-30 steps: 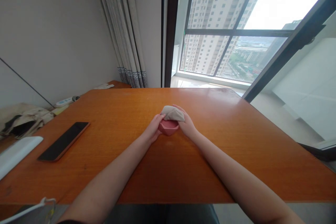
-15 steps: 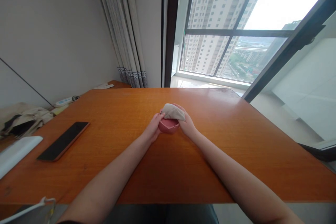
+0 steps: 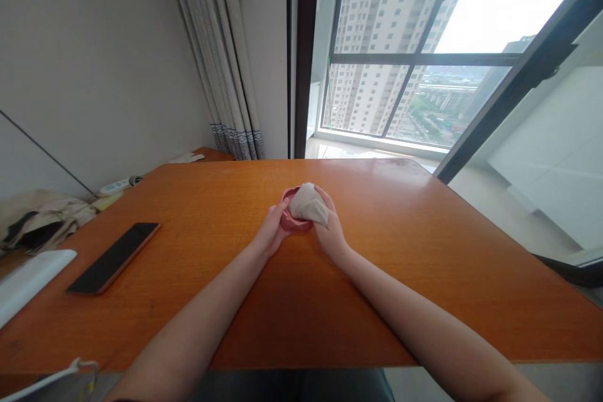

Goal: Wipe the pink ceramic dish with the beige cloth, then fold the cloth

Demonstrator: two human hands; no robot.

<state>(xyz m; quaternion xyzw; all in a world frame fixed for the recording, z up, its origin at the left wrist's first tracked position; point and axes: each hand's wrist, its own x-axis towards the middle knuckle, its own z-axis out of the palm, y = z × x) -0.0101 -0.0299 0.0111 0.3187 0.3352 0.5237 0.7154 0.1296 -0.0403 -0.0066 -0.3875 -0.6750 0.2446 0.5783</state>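
Observation:
Over the wooden table (image 3: pixel 301 301), my left hand (image 3: pixel 272 229) grips a small pink bowl (image 3: pixel 294 224) by its left side, thumb at the rim. A pale grey cloth (image 3: pixel 308 203) lies bunched against the bowl's inside and right rim, hiding much of it. My right hand (image 3: pixel 331 229) is closed on the cloth, with its fingers behind it and a corner hanging over the palm. Whether the bowl's base touches the table I cannot tell.
A dark-screened phone (image 3: pixel 115 257) lies at the table's left, beside a white object (image 3: pixel 32 279) at the edge. Farther back are a power strip (image 3: pixel 115 186) and crumpled fabric (image 3: pixel 42 217). A white cable (image 3: pixel 51 380) hangs at the front left.
The bowl has turned and tilted, so its left inner wall and rim show. My right hand has moved the cloth slightly down along the bowl.

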